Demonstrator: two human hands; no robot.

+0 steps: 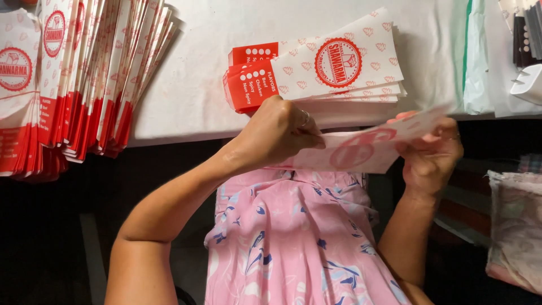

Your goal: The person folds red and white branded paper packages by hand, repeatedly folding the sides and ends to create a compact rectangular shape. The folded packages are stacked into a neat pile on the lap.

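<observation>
Pink floral garment [293,243], nearest the lens, across the lap. Left hand [279,135]: fingers closed on one end of a white paper bag with red round emblem [361,149]. Right hand [432,155]: clamped on the other end; the bag is held just below the table edge [186,121]. On the table: small stack of matching bags [322,70]; large fanned stack [73,79] at far left.

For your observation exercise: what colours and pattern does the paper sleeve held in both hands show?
The paper sleeve is white with a round red emblem and small red motifs, seen in the head view.
</observation>
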